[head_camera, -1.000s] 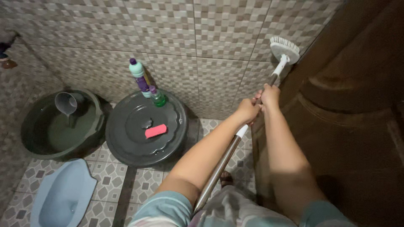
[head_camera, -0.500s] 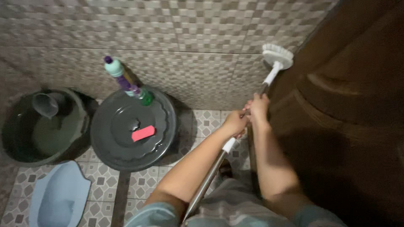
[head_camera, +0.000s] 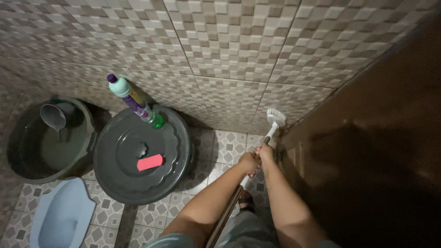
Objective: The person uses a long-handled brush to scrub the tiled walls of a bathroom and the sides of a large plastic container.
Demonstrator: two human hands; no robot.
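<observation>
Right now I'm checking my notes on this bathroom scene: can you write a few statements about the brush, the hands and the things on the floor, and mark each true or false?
1. Both the left hand and the right hand grip the long-handled white scrub brush. True.
2. The brush head is low on the mosaic-tiled wall, near the floor. True.
3. The pink bar lies in the open bucket. False: it lies on the dark grey round lid.
4. The grey plastic scoop sits on the lid. False: it is in the open dark bucket.
</observation>
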